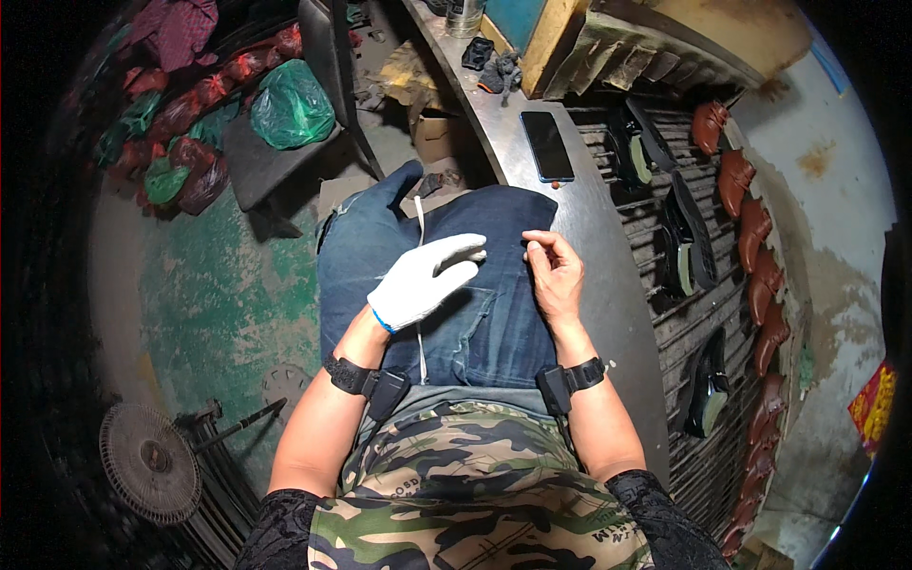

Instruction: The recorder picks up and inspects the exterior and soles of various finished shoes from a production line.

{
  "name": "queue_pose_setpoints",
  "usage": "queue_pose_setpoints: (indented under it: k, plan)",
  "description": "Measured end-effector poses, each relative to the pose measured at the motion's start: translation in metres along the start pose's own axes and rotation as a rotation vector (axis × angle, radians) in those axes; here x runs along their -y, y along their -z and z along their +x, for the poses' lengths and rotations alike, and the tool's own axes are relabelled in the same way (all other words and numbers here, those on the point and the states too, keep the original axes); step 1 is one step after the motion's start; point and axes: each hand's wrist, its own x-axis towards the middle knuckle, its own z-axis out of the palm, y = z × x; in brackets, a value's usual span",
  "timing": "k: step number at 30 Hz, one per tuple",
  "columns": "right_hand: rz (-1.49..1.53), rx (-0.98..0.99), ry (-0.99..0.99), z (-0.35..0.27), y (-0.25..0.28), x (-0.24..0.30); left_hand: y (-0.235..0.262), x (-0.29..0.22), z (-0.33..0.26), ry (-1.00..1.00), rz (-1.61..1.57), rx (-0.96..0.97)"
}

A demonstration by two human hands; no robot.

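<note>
A cluttered workshop with a green floor (204, 285) is seen from above. At centre, a white-gloved left hand (423, 280) is laid with fingers extended over a white strip (420, 285) on the lap. The bare right hand (554, 275), at 3 o'clock of it, is pinched shut; what is gripped cannot be told. A phone (548, 145) is lying on the steel bench (608, 275) at 1 o'clock, shoes (755, 233) beyond.

Seated person in camouflage shirt and blue jeans

White glove on left hand (425, 279); right hand (554, 273) bare; black wrist straps, black lace sleeves.
</note>
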Motion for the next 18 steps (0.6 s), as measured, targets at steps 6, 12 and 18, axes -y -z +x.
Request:
queue_pose_setpoints:
  k: [6,12,18]
  plan:
    - [0.009,0.006,0.002,0.0017,-0.0013,-0.0017,0.0023,-0.0008,0.0002,0.009,0.01,-0.003]
    - [-0.015,0.017,-0.024,0.0014,0.0016,0.0053,0.0019,-0.0046,0.0003,-0.013,0.044,-0.006]
    - [-0.013,0.004,-0.02,0.0,0.0036,0.0056,0.0004,-0.0047,0.0018,-0.011,0.053,0.006]
